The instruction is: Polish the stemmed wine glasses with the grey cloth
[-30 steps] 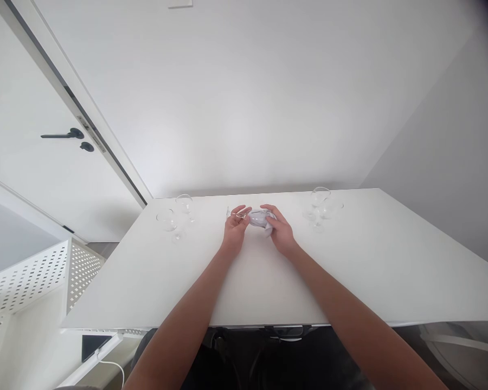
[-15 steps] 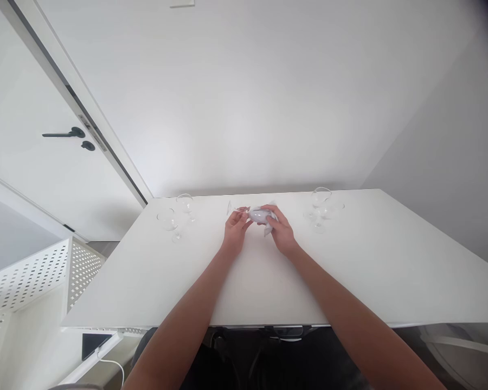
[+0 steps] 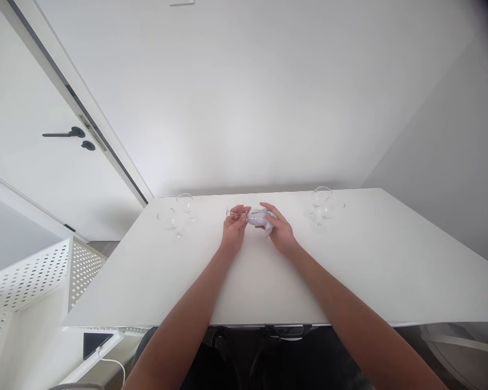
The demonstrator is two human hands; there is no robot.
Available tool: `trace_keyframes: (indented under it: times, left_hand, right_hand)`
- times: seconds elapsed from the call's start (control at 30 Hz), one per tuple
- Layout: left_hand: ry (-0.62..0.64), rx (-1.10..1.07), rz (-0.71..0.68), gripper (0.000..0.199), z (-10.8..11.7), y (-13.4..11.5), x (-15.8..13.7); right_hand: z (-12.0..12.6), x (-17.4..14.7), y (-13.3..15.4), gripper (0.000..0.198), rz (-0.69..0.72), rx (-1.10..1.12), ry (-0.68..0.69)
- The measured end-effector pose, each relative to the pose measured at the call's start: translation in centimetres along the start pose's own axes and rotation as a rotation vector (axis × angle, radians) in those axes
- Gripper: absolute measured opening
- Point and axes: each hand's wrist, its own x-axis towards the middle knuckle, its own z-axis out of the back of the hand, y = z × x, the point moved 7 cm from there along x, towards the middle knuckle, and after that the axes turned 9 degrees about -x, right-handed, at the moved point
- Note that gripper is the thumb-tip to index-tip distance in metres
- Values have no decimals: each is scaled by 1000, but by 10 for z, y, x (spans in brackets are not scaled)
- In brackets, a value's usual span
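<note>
A clear stemmed glass (image 3: 255,218) lies sideways between my hands, above the middle of the white table (image 3: 268,276). My left hand (image 3: 235,226) pinches its stem, and the foot points left. Around the bowl end, my right hand (image 3: 281,230) holds a pale cloth (image 3: 270,226), which is bunched at the rim and seems to be partly inside the bowl. Two stemmed glasses, one nearer (image 3: 168,219) and one farther (image 3: 185,203), stand to the left. On the right is a group of similar glasses (image 3: 322,197), overlapping so their outlines are hard to separate.
A white wall (image 3: 244,108) rises behind the table's far edge. To the left are a door with a black handle (image 3: 65,134) and a white perforated panel (image 3: 28,271). A cable (image 3: 113,362) hangs at the lower left, beside a dark flat object (image 3: 95,344).
The glass has turned slightly in my hands, and the cloth has shifted around the bowl. My fingers have moved a little; the glasses on the table stay where they were.
</note>
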Motion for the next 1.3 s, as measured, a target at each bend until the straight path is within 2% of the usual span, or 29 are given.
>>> trace_keyframes:
  times: [0.13,0.23,0.3,0.43,0.53,0.63,0.8,0.93,1.1,1.3]
  left_hand:
    - [-62,95,92,34,5,8,0]
    - [-65,99,92,34,6,8,0]
    - [-50,83,71,33,5,7,1]
    - [-54,97,39,29,5,6,0]
    - [-46,163,14,25,1,3,-3]
    - [0,146,39,28,-7,2,-5]
    - [56,96,149,36,-12,0,-8]
    - [-3,163,207,38,-4,5,-8]
    - [-49,439,156,30,2,6,-8]
    - [15,689,-71,26,-12,-9,-12]
  right_hand:
    - [0,-7,10,40,80,-177,-38]
    - [-6,-11,20,36,172,-316,-8]
    - [-6,-10,19,35,156,-287,-9]
    - [1,-3,6,36,28,-21,-47]
    - [6,1,2,35,-3,80,-65]
    - [14,3,2,33,8,106,-118]
    - [39,5,6,24,91,85,-298]
    - [47,3,14,17,172,-56,-347]
    - [42,-2,22,20,181,-200,-320]
    - [48,0,18,22,160,-67,-364]
